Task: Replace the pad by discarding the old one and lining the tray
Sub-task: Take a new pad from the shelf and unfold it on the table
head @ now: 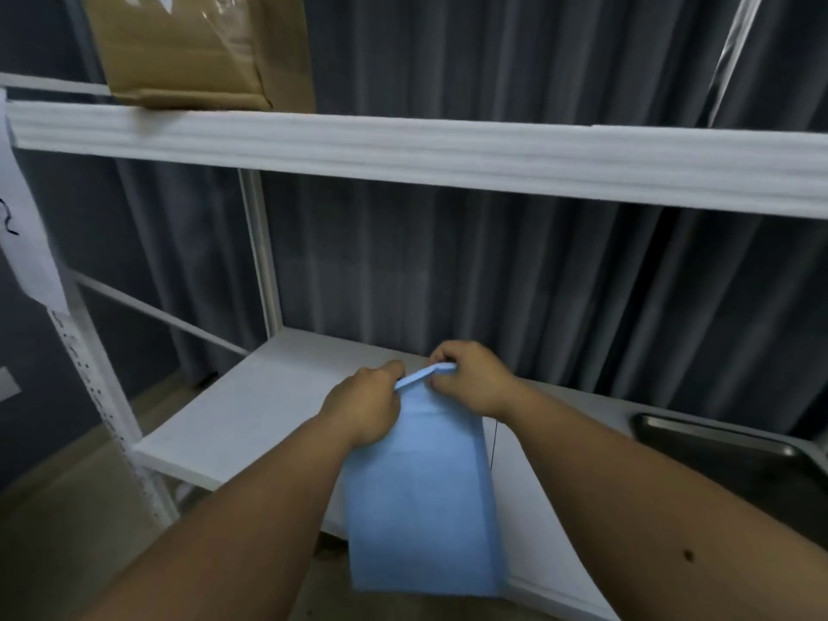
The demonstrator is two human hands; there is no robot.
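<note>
I see both hands meeting a little below the centre of the view, at the top edge of a folded blue pad (pixel 421 495). The left hand (pixel 365 407) comes in from 7 o'clock and pinches the top edge of the pad with curled fingers. The right hand (pixel 470 380) comes in from 4 o'clock and pinches the same edge just beside the left one, its fingers also curled around the blue strip. The two hands are very near each other; I cannot tell if they touch.

The pad hangs down from the hands toward 6 o'clock, still folded, in front of the edge of the lower white shelf (pixel 251 414). It is not touching the tray.

The metal tray (pixel 717 445) is dark and lies on the same shelf at 4 o'clock, well apart from the pad and partly cut by the frame edge.

At 11 o'clock a brown cardboard box (pixel 197 51) stands on the upper shelf (pixel 448 150). Behind the shelves hangs a grey curtain (pixel 493 271). At 9 o'clock a white paper (pixel 27 226) is fixed on the shelf post.
</note>
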